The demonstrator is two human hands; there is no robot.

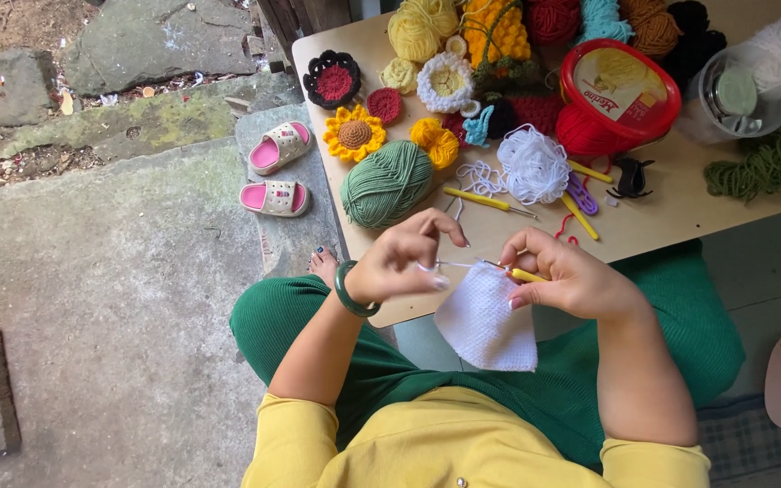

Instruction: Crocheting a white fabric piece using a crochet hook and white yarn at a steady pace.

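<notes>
Crochet row in hand — white panel (488,325).
Your left hand (406,258) pinches the yarn; right hand (564,278), at 3 o'clock, grips the yellow hook (526,275) — keep tension even.

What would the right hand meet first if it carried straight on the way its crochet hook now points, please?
The right hand points its yellow-handled hook leftward in the picture, so it would probably first meet the left hand, whose fingers pinch the top edge of the white crocheted piece. Depth is unclear.

One labelled tub on our table

We see a round red plastic tub (619,95) with a cream-and-red printed lid label (621,83), standing among yarn balls at the table's far side.
</notes>
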